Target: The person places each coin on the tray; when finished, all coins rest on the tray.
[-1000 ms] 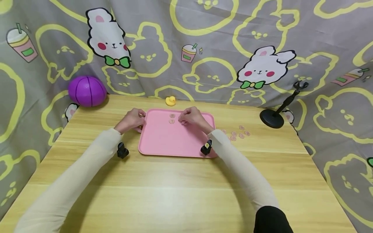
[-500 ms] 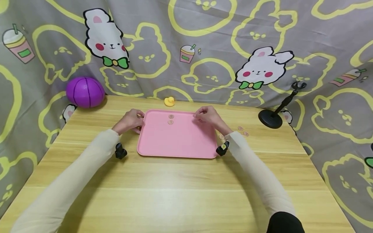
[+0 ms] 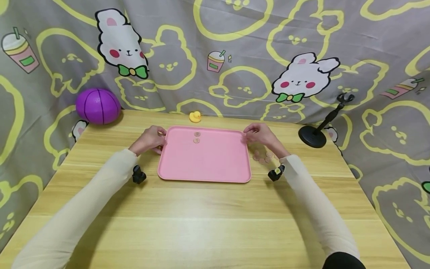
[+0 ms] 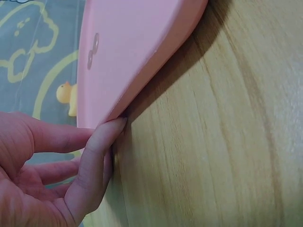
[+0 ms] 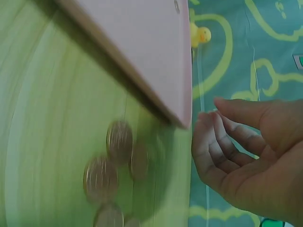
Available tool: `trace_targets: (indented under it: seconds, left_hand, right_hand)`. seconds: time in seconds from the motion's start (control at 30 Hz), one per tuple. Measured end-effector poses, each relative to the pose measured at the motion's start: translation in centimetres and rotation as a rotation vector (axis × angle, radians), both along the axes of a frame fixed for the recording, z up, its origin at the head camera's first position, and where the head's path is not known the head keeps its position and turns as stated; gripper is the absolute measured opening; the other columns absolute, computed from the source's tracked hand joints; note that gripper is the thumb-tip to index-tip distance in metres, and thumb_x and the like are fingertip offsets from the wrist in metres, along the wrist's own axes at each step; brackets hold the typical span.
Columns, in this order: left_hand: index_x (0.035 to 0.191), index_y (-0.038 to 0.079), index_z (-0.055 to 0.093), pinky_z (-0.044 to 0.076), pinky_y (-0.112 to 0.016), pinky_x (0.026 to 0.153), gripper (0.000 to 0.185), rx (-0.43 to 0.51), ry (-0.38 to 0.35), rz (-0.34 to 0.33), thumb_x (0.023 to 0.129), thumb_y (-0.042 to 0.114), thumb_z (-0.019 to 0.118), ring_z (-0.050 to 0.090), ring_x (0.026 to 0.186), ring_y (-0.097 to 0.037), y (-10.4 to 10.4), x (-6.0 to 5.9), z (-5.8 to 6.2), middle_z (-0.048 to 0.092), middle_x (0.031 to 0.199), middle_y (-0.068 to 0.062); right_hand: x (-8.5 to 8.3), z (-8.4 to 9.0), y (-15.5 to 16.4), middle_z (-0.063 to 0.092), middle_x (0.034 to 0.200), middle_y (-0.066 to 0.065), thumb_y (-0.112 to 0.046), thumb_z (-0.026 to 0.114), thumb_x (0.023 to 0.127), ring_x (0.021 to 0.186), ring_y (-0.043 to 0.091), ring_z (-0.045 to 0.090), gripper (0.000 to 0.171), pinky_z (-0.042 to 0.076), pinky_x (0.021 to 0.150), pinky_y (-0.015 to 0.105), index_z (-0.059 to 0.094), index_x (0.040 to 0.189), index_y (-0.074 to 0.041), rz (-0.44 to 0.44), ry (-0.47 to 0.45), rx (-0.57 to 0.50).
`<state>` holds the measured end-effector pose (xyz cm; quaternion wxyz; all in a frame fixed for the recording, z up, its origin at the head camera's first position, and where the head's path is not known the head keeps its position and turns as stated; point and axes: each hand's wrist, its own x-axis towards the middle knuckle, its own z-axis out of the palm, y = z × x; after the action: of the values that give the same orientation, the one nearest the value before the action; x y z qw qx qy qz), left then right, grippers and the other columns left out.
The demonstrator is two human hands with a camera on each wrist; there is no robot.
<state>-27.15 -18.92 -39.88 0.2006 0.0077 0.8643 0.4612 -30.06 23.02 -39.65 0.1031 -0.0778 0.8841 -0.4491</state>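
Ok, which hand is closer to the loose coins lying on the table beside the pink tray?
The right hand: it hovers just behind the coins, off the tray's far right corner. The left hand is across the tray, touching its left edge.

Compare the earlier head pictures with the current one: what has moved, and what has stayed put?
The right hand moved rightward off the pink tray, past its far right corner, toward the loose coins on the table; it holds nothing. The left hand stayed at the tray's left edge, and the two coins on the tray did not move.
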Motion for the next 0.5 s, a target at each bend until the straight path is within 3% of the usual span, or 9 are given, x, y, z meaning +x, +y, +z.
trace_targets:
  seconds: [0.27,0.5]
  left_hand:
    - [0.142,-0.016,0.046,0.068,-0.031,0.065,0.051,-0.012,0.005,0.004,0.093,-0.005,0.053,0.068,0.077,-0.018,0.0,0.0,0.0,0.062,0.112,-0.026]
    - [0.143,-0.014,0.047,0.067,-0.029,0.065,0.051,-0.025,0.004,0.007,0.094,-0.004,0.053,0.068,0.078,-0.018,0.1,0.0,0.0,0.061,0.114,-0.026]
  right_hand:
    - [0.3,0.0,3.0,0.069,0.109,0.027,-0.004,0.065,0.101,0.086,0.022,0.066,0.023,0.063,0.077,0.029,0.067,0.119,0.010,0.056,0.017,0.091]
    - [0.1,0.0,5.7,0.069,0.112,0.028,-0.007,0.065,0.103,0.091,0.032,0.070,0.025,0.065,0.082,0.035,0.066,0.121,0.010,0.024,0.027,0.151]
